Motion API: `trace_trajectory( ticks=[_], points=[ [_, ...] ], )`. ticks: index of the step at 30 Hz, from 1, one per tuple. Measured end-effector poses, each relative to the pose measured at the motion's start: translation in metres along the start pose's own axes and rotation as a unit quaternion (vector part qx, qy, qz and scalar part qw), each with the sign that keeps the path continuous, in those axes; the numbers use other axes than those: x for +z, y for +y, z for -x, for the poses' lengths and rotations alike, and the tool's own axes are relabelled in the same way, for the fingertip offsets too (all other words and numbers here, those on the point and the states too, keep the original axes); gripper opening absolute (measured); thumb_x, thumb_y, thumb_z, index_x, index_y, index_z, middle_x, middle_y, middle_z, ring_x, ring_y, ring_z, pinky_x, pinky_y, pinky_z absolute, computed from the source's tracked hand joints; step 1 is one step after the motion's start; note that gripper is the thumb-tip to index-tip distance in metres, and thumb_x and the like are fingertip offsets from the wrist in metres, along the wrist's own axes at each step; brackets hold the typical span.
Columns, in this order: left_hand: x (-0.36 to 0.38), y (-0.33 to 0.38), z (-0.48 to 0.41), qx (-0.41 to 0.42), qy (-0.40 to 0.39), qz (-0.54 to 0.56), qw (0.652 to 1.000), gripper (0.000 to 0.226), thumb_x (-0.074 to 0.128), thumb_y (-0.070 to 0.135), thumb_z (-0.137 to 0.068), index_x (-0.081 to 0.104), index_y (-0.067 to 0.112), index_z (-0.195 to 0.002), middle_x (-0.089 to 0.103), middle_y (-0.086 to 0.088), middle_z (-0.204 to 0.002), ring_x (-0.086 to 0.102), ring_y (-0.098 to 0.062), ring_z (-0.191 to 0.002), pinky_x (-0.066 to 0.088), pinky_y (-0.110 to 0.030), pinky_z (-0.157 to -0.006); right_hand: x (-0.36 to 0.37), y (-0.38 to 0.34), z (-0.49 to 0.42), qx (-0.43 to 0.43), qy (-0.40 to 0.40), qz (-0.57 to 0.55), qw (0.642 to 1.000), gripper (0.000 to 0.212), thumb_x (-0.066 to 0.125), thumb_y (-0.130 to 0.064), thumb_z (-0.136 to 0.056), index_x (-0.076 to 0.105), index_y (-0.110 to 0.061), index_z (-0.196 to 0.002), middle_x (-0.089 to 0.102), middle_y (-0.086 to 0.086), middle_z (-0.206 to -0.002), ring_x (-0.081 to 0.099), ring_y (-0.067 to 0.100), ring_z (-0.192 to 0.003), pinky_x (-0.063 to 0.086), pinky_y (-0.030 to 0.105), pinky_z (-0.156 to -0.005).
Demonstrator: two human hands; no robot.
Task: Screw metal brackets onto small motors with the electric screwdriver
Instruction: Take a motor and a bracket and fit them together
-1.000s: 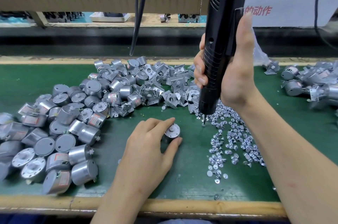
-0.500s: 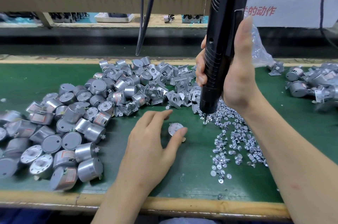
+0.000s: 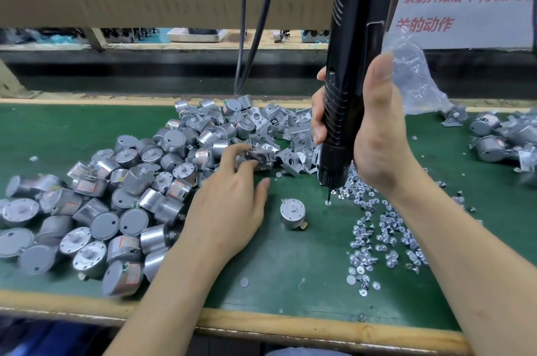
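One small silver motor (image 3: 292,214) stands alone, shaft up, on the green mat (image 3: 290,277). My left hand (image 3: 232,199) reaches past it into the pile of metal brackets (image 3: 287,140), its fingertips pinching a bracket (image 3: 260,156) that looks blurred. My right hand (image 3: 374,129) grips the black electric screwdriver (image 3: 351,71) upright; the bit tip (image 3: 329,198) touches a screw at the edge of the scattered screws (image 3: 383,233), just right of the lone motor.
A large heap of loose motors (image 3: 96,207) fills the left of the mat. Assembled motors with brackets (image 3: 499,138) lie at the far right beside a clear plastic bag (image 3: 418,85). Cables (image 3: 255,30) hang at the back. The wooden bench edge (image 3: 261,323) runs along the front.
My left hand let go of the lone motor and moved up into the bracket pile, where it took hold of a bracket. The screwdriver stayed over the screws.
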State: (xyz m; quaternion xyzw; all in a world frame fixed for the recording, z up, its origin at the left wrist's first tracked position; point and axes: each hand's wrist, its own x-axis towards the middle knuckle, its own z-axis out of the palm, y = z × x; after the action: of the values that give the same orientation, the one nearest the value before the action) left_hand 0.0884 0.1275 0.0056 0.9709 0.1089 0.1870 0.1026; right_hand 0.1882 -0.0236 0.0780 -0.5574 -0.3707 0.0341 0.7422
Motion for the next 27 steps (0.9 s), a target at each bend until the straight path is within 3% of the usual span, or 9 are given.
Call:
trace_trajectory(
  ticks=[4, 7, 8, 10, 13, 14, 17, 21, 27],
  points=[
    [0.001, 0.001, 0.001, 0.004, 0.107, 0.075, 0.991, 0.022, 0.057, 0.023, -0.095, 0.068, 0.005, -0.102, 0.056, -0.004, -0.117, 0.063, -0.024, -0.079, 0.053, -0.041, -0.074, 0.001, 0.000, 0.001, -0.003, 0.002, -0.001, 1.000, 0.078, 0.047, -0.085, -0.075, 0.053, -0.009, -0.095, 0.062, -0.002, -0.068, 0.055, 0.018, -0.051, 0.047, 0.031, -0.053],
    [-0.001, 0.001, 0.000, -0.007, 0.181, 0.120, 0.976, 0.006, 0.069, 0.015, -0.088, 0.066, 0.010, -0.087, 0.059, 0.001, -0.095, 0.051, -0.011, -0.068, 0.039, -0.014, -0.069, 0.001, -0.001, 0.001, -0.004, 0.004, -0.002, 1.000, 0.079, 0.046, -0.084, -0.075, 0.053, -0.008, -0.095, 0.062, -0.001, -0.068, 0.055, 0.018, -0.051, 0.047, 0.032, -0.052],
    [-0.002, 0.001, 0.000, -0.013, 0.191, 0.131, 0.973, 0.008, 0.071, 0.015, -0.086, 0.063, 0.013, -0.085, 0.057, 0.004, -0.089, 0.048, -0.008, -0.066, 0.035, -0.012, -0.067, 0.000, -0.001, 0.001, -0.004, 0.005, -0.002, 1.000, 0.079, 0.046, -0.084, -0.076, 0.052, -0.007, -0.096, 0.062, -0.001, -0.068, 0.055, 0.018, -0.051, 0.047, 0.032, -0.052],
    [-0.001, 0.000, 0.002, -0.023, 0.187, 0.147, 0.971, 0.016, 0.074, 0.017, -0.083, 0.058, 0.018, -0.086, 0.055, 0.007, -0.082, 0.049, -0.008, -0.066, 0.034, -0.014, -0.065, 0.001, 0.000, 0.002, -0.003, 0.005, -0.003, 1.000, 0.079, 0.046, -0.084, -0.076, 0.052, -0.008, -0.096, 0.062, -0.001, -0.068, 0.055, 0.018, -0.051, 0.047, 0.032, -0.052],
    [0.002, 0.000, 0.004, -0.047, 0.157, 0.156, 0.974, 0.026, 0.074, 0.020, -0.083, 0.052, 0.019, -0.097, 0.057, 0.012, -0.075, 0.055, -0.015, -0.063, 0.044, -0.033, -0.062, 0.002, 0.000, 0.002, 0.002, 0.006, -0.007, 1.000, 0.079, 0.047, -0.084, -0.075, 0.053, -0.008, -0.096, 0.062, -0.001, -0.068, 0.055, 0.018, -0.051, 0.047, 0.031, -0.053],
    [0.002, 0.000, 0.004, -0.042, 0.156, 0.146, 0.976, 0.025, 0.073, 0.021, -0.084, 0.053, 0.019, -0.099, 0.057, 0.013, -0.072, 0.055, -0.015, -0.061, 0.044, -0.034, -0.060, 0.002, 0.000, 0.002, 0.004, 0.005, -0.007, 1.000, 0.080, 0.047, -0.085, -0.074, 0.053, -0.008, -0.096, 0.062, -0.001, -0.068, 0.055, 0.018, -0.051, 0.046, 0.031, -0.053],
    [0.002, -0.001, 0.005, -0.042, 0.168, 0.150, 0.973, 0.018, 0.073, 0.021, -0.085, 0.059, 0.021, -0.097, 0.057, 0.016, -0.064, 0.054, -0.008, -0.056, 0.046, -0.031, -0.059, 0.002, 0.000, 0.002, 0.009, 0.005, -0.011, 1.000, 0.079, 0.047, -0.086, -0.074, 0.053, -0.010, -0.096, 0.061, -0.002, -0.068, 0.054, 0.018, -0.051, 0.046, 0.031, -0.053],
    [-0.002, 0.000, 0.007, -0.113, 0.171, 0.257, 0.945, 0.025, 0.071, 0.024, -0.086, 0.055, 0.027, -0.105, 0.063, 0.014, -0.062, 0.062, 0.000, -0.062, 0.042, -0.007, -0.060, 0.002, 0.001, 0.002, 0.009, 0.006, -0.015, 1.000, 0.079, 0.048, -0.086, -0.073, 0.054, -0.010, -0.096, 0.061, -0.001, -0.067, 0.054, 0.018, -0.051, 0.046, 0.031, -0.052],
    [-0.017, 0.003, 0.013, -0.122, 0.078, 0.230, 0.962, 0.020, 0.057, 0.018, -0.085, 0.052, 0.034, -0.096, 0.064, 0.022, -0.067, 0.060, -0.001, -0.061, 0.040, -0.008, -0.057, 0.001, 0.001, 0.002, 0.010, 0.007, -0.012, 1.000, 0.077, 0.047, -0.086, -0.073, 0.055, -0.012, -0.095, 0.061, 0.000, -0.067, 0.053, 0.019, -0.051, 0.046, 0.033, -0.052]
  ],
)
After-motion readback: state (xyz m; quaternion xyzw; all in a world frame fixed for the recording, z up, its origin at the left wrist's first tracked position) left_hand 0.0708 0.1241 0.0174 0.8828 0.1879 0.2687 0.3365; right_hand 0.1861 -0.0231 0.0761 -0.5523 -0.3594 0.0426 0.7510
